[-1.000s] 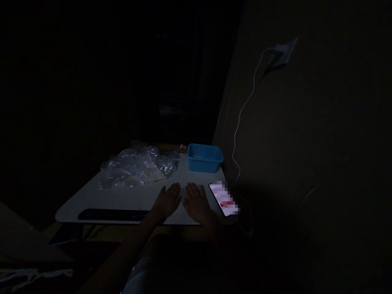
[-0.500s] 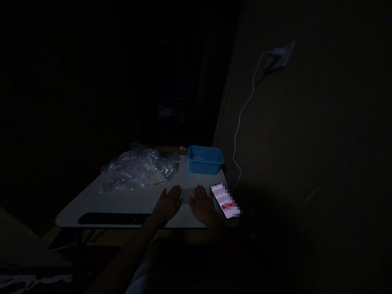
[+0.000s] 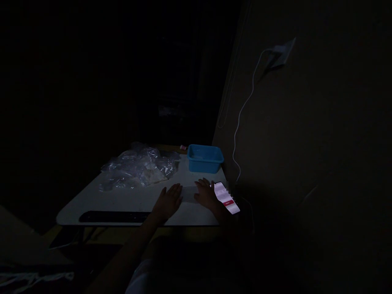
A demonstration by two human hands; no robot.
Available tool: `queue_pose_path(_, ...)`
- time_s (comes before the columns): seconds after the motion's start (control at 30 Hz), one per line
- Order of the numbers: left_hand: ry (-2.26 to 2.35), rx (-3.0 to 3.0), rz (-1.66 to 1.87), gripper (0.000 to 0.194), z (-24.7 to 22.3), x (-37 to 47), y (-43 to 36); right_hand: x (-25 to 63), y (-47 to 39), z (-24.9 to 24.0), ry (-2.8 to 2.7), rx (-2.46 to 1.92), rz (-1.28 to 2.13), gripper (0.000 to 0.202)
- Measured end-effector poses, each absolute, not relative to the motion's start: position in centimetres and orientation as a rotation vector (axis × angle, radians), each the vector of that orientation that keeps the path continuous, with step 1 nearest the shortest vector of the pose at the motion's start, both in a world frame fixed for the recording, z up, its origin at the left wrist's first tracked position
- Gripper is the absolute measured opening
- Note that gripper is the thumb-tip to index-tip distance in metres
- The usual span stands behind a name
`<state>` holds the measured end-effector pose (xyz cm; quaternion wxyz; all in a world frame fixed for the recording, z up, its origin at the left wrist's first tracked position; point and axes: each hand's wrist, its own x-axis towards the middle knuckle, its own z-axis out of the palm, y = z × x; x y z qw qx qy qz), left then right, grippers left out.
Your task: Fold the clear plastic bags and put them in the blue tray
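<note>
In dim light, my left hand [image 3: 168,201] lies flat, fingers stretched out, at the left edge of a thin, pale, see-through sheet [image 3: 188,194] on the white table. On the sheet's other side is my right hand [image 3: 206,194], fingers extended and slightly apart. It touches the sheet's right edge, close to a lit smartphone [image 3: 228,201], and its wrist covers part of the phone. I see no object gripped in either hand. The exact outline of the sheet is hard to make out.
A heap of crumpled clear plastic [image 3: 141,165] covers the back left of the white table [image 3: 119,200]. A blue plastic basin [image 3: 205,165] stands at the back right. A black slot strip [image 3: 113,217] runs along the front edge. A white cable [image 3: 239,118] hangs from the wall outlet [image 3: 282,53].
My right hand has moved slightly forward and to the right, covering part of the phone's left side. More of the pale sheet now shows. My left hand has barely shifted.
</note>
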<state>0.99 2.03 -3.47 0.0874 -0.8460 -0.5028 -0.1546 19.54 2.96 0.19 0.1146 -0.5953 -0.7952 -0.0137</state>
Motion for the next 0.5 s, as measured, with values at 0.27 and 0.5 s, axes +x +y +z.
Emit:
queue_pose_path(0.27,-1.496,-2.531,-0.498,0.048,-3.2,0.8,1.9,17.5,6.1,3.1,-2.468,-1.793,0.318,0.049)
queue_pose_path(0.5,-1.473,-2.539,-0.555,0.049,-3.4,0.7,2.2,16.8,8.1,3.3,-2.428,-1.906,0.645,0.021)
